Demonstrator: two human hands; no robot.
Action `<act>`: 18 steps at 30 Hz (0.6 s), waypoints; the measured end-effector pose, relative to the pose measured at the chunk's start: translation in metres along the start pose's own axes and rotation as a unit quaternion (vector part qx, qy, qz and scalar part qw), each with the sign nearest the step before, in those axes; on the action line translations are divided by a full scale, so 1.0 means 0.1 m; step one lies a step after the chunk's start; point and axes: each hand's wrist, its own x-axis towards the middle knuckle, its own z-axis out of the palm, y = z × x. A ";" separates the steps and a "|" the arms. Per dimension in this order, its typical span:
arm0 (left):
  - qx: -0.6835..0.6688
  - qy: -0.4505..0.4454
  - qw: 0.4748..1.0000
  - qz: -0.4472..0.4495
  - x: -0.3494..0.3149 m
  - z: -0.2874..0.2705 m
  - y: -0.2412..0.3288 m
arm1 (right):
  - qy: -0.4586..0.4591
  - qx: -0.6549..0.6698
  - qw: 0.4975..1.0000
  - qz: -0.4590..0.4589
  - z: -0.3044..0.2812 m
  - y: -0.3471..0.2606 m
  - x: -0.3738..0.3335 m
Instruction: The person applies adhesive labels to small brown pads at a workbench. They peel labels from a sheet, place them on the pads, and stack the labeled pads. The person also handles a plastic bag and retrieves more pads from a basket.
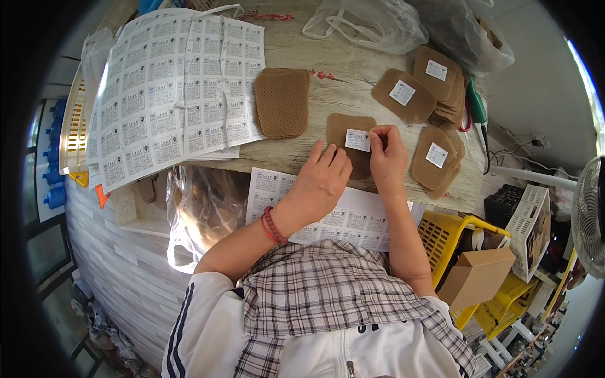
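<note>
While your right hand (388, 157) pinches a white label (357, 140) by its edge on the brown pad (343, 121), your left hand (318, 184) rests at the pad's left, fingers slightly spread.

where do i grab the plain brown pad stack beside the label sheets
Probably grip the stack by its right edge, the left hand coming from the right: it lies flat, its left side close to the label sheets, its right side free.

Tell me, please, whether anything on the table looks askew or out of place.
Yes, slightly: the labelled brown pads on the right of the table lie fanned and at differing angles, untidy compared with the neater unlabelled stack farther left.
</note>
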 end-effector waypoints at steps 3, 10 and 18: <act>-0.004 0.013 1.000 0.004 0.01 -0.01 0.00 | 0.007 0.002 1.000 -0.010 0.03 0.02 0.00; -0.008 -0.003 1.000 -0.001 0.02 -0.02 0.01 | 0.009 -0.031 0.999 -0.029 0.07 0.06 0.01; -0.020 -0.001 1.000 -0.001 0.01 -0.01 0.01 | 0.017 -0.054 0.997 -0.047 0.08 0.06 0.00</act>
